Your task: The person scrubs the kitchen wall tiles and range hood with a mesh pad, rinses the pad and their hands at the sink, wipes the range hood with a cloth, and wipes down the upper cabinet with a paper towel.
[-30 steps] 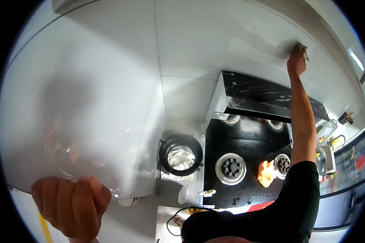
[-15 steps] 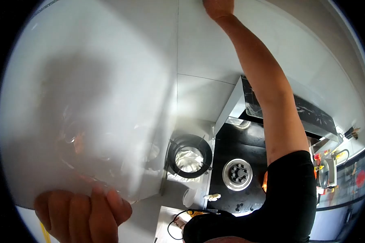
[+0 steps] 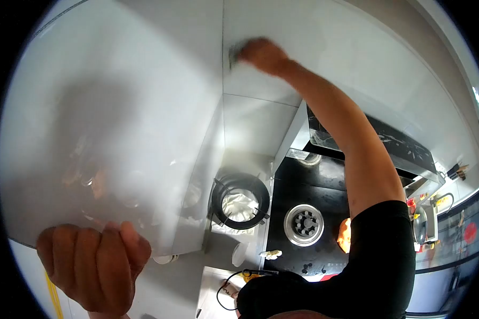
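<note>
My right hand [image 3: 263,55] is raised against the pale tiled wall [image 3: 261,119], near the vertical seam left of the range hood. Its fingers close on a small greyish pad [image 3: 234,55], blurred by motion. At the lower left, my left hand [image 3: 90,266] has its fingers curled over the bottom edge of a glossy white panel [image 3: 112,133]. Below my right arm are the black marble-patterned hood [image 3: 378,141] and the black cooktop [image 3: 314,196]. An orange cloth [image 3: 345,235] lies on the cooktop, partly hidden by my black sleeve.
A black pot-stand ring [image 3: 240,201] with white cloth inside stands left of the cooktop. Near it are a clear oval dish [image 3: 239,254] and a crumpled pale scrap [image 3: 271,255]. A round burner [image 3: 304,225] shows on the cooktop. The sink [image 3: 432,220] is at the right.
My right hand has swept from the wall above the hood's right side to the left, then come down beside the seam. My left hand stays on the panel edge, while the view has shifted slightly.
</note>
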`<state>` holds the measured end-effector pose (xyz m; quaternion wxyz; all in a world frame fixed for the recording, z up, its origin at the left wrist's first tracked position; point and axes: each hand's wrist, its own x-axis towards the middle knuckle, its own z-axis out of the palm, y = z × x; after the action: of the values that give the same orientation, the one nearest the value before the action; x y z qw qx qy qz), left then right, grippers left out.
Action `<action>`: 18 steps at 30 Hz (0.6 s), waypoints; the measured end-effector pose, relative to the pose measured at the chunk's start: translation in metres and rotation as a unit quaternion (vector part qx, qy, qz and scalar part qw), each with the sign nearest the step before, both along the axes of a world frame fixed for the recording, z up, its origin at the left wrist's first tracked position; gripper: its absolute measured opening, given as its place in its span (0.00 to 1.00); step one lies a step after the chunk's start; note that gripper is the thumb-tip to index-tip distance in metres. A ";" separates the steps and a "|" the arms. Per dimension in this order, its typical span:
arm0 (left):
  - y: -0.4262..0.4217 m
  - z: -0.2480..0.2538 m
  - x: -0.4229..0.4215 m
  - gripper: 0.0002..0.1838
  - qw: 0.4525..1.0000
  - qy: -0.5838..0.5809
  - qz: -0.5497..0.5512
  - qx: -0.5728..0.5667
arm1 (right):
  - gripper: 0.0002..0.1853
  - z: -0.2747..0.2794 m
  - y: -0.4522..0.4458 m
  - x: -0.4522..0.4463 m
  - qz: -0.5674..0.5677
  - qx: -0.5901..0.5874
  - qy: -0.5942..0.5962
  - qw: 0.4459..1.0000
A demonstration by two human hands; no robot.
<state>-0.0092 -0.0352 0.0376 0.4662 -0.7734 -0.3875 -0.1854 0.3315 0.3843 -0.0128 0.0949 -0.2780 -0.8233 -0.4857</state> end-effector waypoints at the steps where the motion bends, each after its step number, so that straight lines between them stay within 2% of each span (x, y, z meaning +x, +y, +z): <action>1: -0.004 0.000 -0.001 0.13 0.999 0.004 0.025 -0.035 | 0.14 0.015 0.019 0.007 0.046 0.085 0.087 0.991; 3: -0.014 0.003 0.000 0.12 0.995 0.024 0.070 -0.059 | 0.14 0.075 -0.011 -0.012 -0.089 0.051 0.260 0.960; 5: -0.013 -0.002 0.000 0.12 0.989 0.043 0.118 -0.076 | 0.07 0.097 0.006 -0.024 0.068 0.228 0.286 0.928; 6: -0.008 -0.010 -0.005 0.12 0.994 0.045 0.097 0.017 | 0.05 0.091 0.014 -0.031 0.059 0.257 0.281 0.923; 7: -0.006 -0.013 -0.010 0.12 0.993 0.046 0.085 0.061 | 0.05 0.071 0.016 -0.033 0.058 0.251 0.281 0.924; 8: -0.003 -0.016 -0.015 0.12 0.991 0.046 0.073 0.105 | 0.09 0.042 0.018 -0.034 0.010 0.126 0.200 0.972; 9: -0.004 -0.017 -0.021 0.11 0.994 0.054 0.047 0.078 | 0.15 0.014 0.017 -0.032 -0.038 -0.001 0.111 0.993; 11: -0.003 -0.015 -0.023 0.11 0.996 0.065 0.023 0.052 | 0.14 -0.035 0.006 -0.032 -0.097 -0.151 -0.026 0.983; 13: -0.002 -0.011 -0.015 0.10 0.999 0.042 0.007 0.018 | 0.15 -0.046 -0.022 -0.030 -0.113 -0.249 -0.087 0.958; 14: -0.001 -0.010 -0.011 0.10 0.999 0.035 0.004 0.008 | 0.15 -0.045 -0.016 -0.026 -0.108 -0.248 -0.087 0.959; 16: -0.002 -0.009 -0.005 0.10 1.000 0.003 0.012 -0.001 | 0.16 -0.037 0.019 -0.011 -0.055 -0.115 -0.056 0.990; 17: -0.003 -0.010 -0.005 0.10 1.000 -0.009 0.016 -0.004 | 0.15 -0.022 0.050 0.003 0.068 -0.003 0.092 0.993; 18: -0.006 -0.011 -0.007 0.10 1.000 -0.002 0.021 -0.012 | 0.15 0.025 0.032 -0.003 -0.023 0.012 0.123 0.992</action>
<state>-0.0160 -0.0409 0.0262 0.4597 -0.7702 -0.4071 -0.1726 0.3285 0.4162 0.0118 0.1880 -0.3534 -0.7927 -0.4598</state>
